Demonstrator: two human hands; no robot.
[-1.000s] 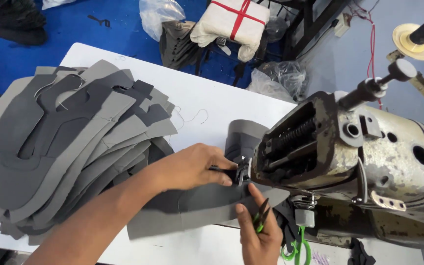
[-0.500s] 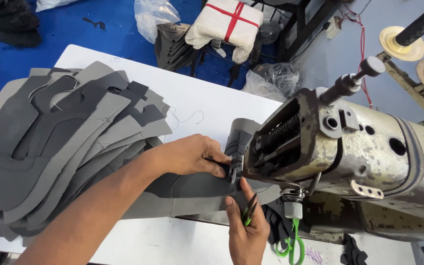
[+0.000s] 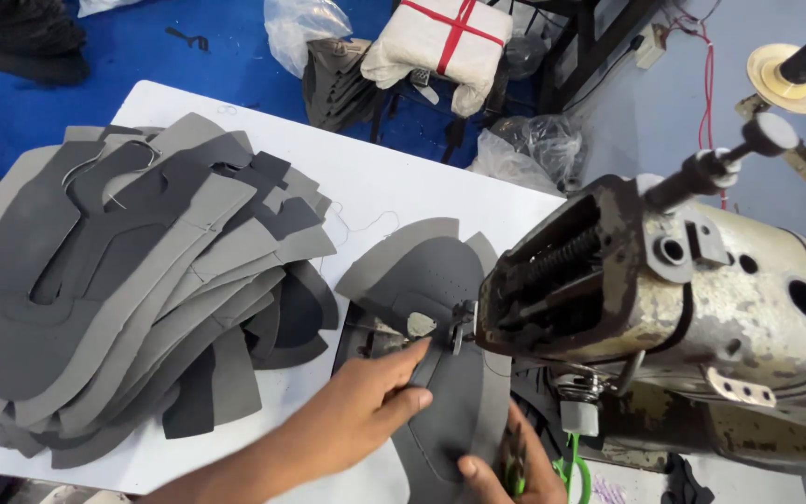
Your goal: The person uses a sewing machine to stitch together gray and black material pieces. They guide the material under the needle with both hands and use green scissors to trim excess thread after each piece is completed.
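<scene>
A: Where is the left hand (image 3: 352, 425)?

B: It lies on the dark grey cut piece (image 3: 440, 373) at the sewing machine (image 3: 664, 308). Its fingers (image 3: 403, 359) are stretched out close together and press flat on the piece, just beside the needle area of the machine head

A: And the right hand (image 3: 506, 471)?

B: It is at the bottom edge of the view, under the machine head. Its fingers (image 3: 473, 467) pinch the near end of the same grey piece, with the thumb on top. A green-handled tool (image 3: 518, 467) sits in that hand too, though how it is held I cannot tell

A: Where does the piece lie?

B: On the white desk (image 3: 375, 187), running from the right hand up under the machine head, its rounded far end fanned out to the left of the machine

A: What else is on the desk?

B: A big pile of grey cut pieces (image 3: 114, 280) on the left, overlapping each other, well apart from the left hand. Beyond the desk's far edge, on the blue floor (image 3: 142, 47), there is a white bundle tied with red tape (image 3: 440, 42) and some clear plastic bags (image 3: 305, 23)
</scene>
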